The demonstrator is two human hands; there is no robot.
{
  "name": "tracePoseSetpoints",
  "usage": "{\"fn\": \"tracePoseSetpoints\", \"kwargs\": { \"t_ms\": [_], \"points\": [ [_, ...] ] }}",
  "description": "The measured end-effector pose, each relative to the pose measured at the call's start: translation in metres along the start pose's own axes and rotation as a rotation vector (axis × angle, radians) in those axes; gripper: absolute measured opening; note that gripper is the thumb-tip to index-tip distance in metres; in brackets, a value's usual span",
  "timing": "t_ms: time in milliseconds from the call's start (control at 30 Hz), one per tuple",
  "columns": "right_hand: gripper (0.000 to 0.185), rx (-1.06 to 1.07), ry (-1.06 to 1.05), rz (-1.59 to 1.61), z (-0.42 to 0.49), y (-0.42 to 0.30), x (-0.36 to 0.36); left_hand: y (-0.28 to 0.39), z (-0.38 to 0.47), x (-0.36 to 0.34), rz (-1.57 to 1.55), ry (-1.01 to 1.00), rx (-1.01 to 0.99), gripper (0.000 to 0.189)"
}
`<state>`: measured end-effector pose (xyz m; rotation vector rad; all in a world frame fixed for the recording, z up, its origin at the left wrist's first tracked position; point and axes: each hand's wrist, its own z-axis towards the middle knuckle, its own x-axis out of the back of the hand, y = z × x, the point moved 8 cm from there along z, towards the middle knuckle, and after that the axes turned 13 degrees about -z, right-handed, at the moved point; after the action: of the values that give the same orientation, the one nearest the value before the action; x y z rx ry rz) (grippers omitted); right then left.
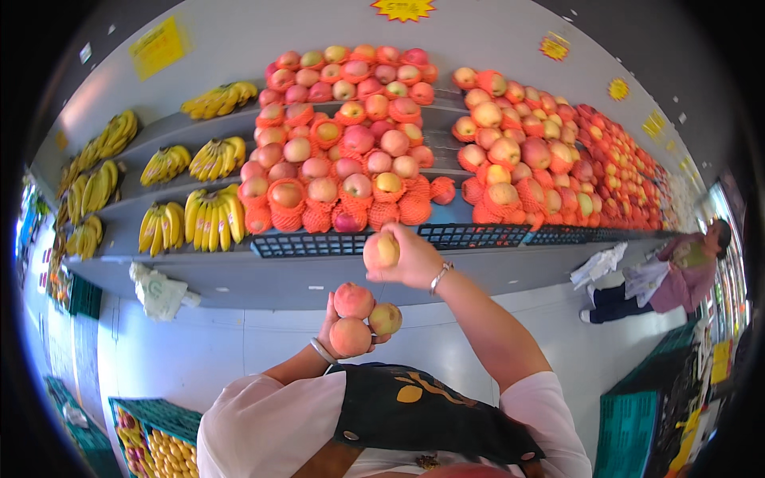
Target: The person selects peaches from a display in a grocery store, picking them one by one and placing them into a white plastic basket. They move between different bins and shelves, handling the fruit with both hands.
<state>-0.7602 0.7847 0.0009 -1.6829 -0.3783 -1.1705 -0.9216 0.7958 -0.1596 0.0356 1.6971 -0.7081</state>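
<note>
My left hand (327, 332) is cupped palm-up in front of my apron, holding three fruits that look like apples: a red one (354, 300), an orange-pink one (350, 337) and a yellowish-green one (385, 319). Higher and to the right, my right hand (416, 256) grips a pink and yellow apple (381, 250) at the front edge of the display. Behind it rises a stepped pile of apples (358, 138), many in red foam nets. A black plastic lattice guard (311, 244) runs along the pile's lower edge.
Banana bunches (214, 216) line the grey shelves at left; more apples (505, 149) are heaped at right. Plastic bags (158, 291) hang from the shelf front. A person (675, 275) stands far right. Green crates (627, 433) flank me, one holding yellow fruit (170, 454).
</note>
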Motion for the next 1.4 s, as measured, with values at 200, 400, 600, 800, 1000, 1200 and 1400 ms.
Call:
{"fn": "tracePoseSetpoints", "kwargs": {
  "t_ms": [200,400,600,800,1000,1200,1400],
  "points": [
    [0.082,-0.286,0.157,0.313,-0.1,0.068,-0.012,-0.008,0.043,-0.013,0.149,0.109,0.101,0.104],
    [0.056,-0.522,0.561,1.146,-0.273,0.144,-0.024,-0.059,0.114,-0.021,0.758,0.288,0.167,0.075],
    [0.063,-0.544,1.134,1.425,-0.468,0.147,-0.079,-0.148,0.169,0.013,0.683,0.451,0.524,0.065],
    [0.064,-0.781,1.613,1.311,-0.632,0.093,-0.144,-0.273,0.187,0.055,0.316,0.448,0.941,0.085],
    [0.061,-0.72,1.772,1.171,-0.714,0.082,-0.143,-0.404,0.202,0.072,1.219,-0.265,0.909,0.097],
    [0.079,-0.635,1.643,0.906,-0.748,0.089,-0.061,-0.506,0.208,0.119,1.35,-0.277,0.951,0.1],
    [0.086,-0.802,1.193,0.032,-0.766,0.069,0.019,-0.563,0.25,0.159,1.263,-0.15,0.792,0.043]
  ]
}}
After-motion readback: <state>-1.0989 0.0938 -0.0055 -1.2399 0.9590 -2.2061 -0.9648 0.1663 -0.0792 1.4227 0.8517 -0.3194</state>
